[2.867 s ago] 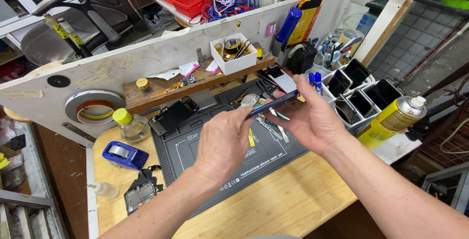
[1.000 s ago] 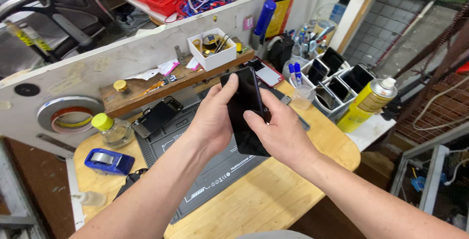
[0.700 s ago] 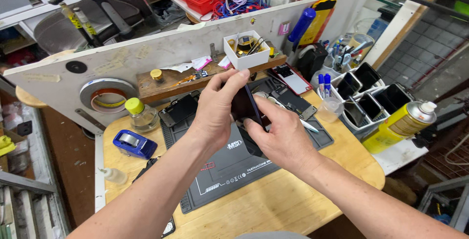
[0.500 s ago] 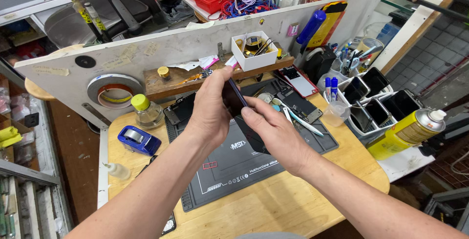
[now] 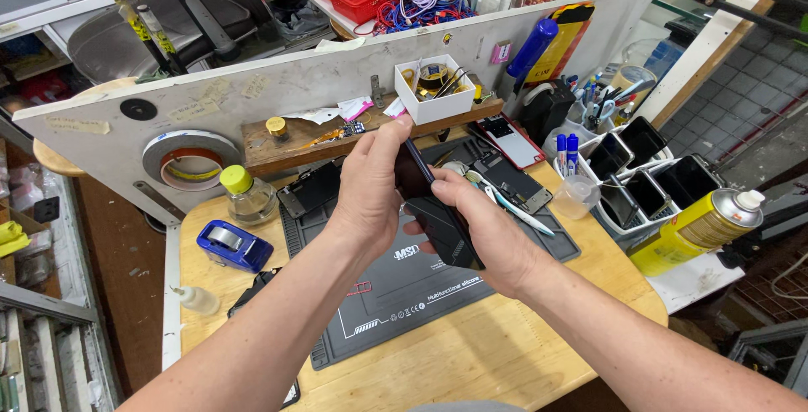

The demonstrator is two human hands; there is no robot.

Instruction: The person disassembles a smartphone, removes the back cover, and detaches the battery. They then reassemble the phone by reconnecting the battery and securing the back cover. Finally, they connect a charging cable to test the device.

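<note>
While both hands' fingers (image 5: 396, 138) grip it, the black phone (image 5: 433, 210) stands edge-up between them.

Phone repair workshop, silicone work mat (image 5: 404, 294), trays of handsets (image 5: 648, 176), spray can (image 5: 694, 228), tape rolls (image 5: 189, 159)

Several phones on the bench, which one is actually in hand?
The dark phone, gripped edge-on between the left hand and right hand above the grey mat. The others lie flat or stand in the white tray.

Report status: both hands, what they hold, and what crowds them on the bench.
Left hand and right hand both grip the black phone, held above the grey work mat. Tweezers and phone parts lie close behind. Nothing blocks the hands.
</note>
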